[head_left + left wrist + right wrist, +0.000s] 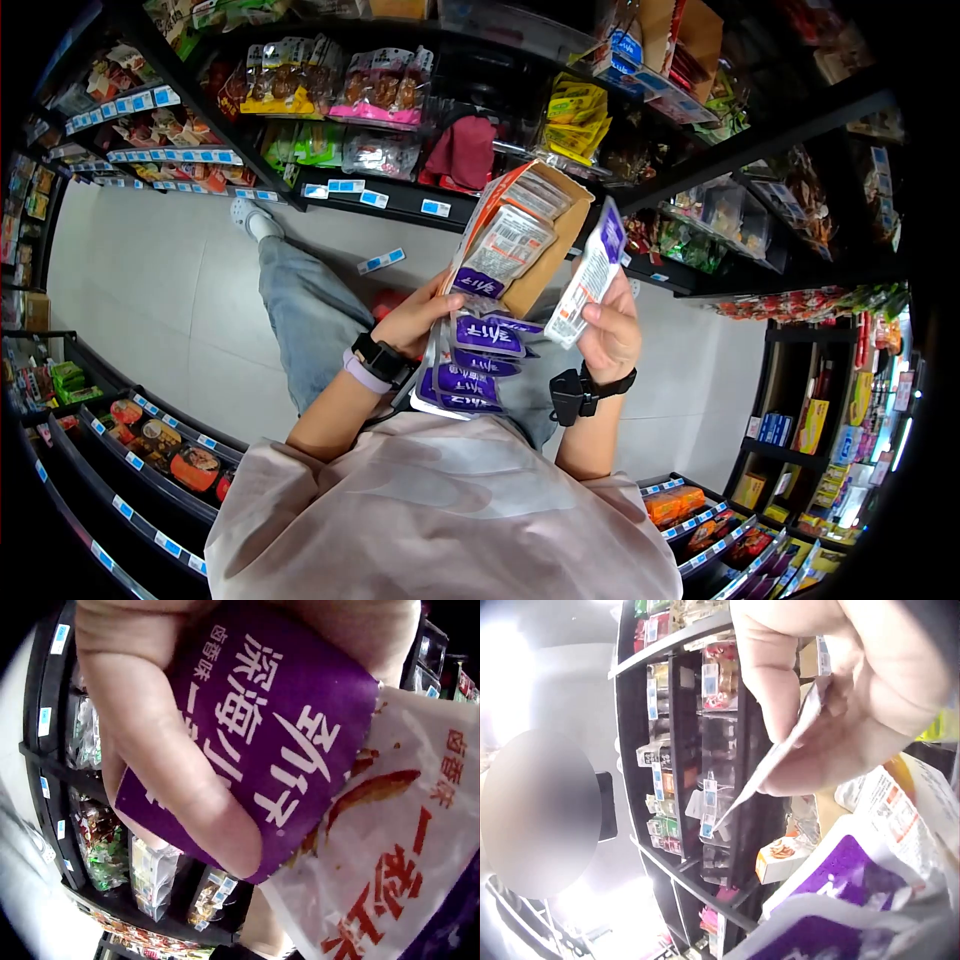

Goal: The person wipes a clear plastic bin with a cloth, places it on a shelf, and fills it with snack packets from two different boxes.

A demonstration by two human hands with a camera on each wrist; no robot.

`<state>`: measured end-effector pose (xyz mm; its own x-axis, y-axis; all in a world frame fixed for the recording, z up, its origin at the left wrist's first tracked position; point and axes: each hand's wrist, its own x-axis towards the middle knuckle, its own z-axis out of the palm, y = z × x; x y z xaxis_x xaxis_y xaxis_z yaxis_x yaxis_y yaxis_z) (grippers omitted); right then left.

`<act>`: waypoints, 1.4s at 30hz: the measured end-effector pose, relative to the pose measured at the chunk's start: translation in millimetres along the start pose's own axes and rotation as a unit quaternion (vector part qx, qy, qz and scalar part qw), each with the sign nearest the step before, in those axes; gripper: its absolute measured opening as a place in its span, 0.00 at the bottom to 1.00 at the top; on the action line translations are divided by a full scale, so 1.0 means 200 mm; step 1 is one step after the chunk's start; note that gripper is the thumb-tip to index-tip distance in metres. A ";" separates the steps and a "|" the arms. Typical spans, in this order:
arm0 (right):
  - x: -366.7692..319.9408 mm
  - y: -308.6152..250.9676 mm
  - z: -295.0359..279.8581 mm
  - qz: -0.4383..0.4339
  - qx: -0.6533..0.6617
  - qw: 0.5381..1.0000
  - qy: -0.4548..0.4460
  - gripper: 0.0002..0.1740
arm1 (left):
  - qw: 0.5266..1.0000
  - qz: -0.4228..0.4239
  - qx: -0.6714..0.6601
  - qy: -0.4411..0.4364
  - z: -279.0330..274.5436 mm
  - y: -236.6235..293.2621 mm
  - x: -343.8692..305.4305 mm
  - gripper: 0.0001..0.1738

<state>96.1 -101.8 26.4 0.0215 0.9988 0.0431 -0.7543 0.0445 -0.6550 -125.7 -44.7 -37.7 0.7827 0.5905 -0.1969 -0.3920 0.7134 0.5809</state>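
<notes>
My left hand grips a purple-and-white snack packet at the lower left of an open cardboard box. In the left wrist view its thumb lies across the packet's purple top. More packets stand inside the box, printed backs showing. Several purple-topped packets overlap below the box, in front of my shirt. To the right of the box, my right hand pinches a single snack packet between thumb and fingers. From the right wrist, that packet appears edge-on.
Black shelves with bagged snacks and yellow packs stand ahead. A dark red cloth-like thing hangs there. A blue-and-white price tag lies on the grey floor near my leg. Lower racks flank me behind.
</notes>
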 end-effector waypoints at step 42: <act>-0.01 0.05 0.21 -0.126 -0.476 0.868 -0.072 0.08 | 1.000 -0.001 0.005 0.019 0.02 0.00 -0.01 0.39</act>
<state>61.5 -103.6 50.7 -0.0272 0.9458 0.3236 0.1466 0.3240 -0.9346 -124.1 -47.5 -34.7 0.7646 0.6033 -0.2266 -0.3863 0.7106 0.5881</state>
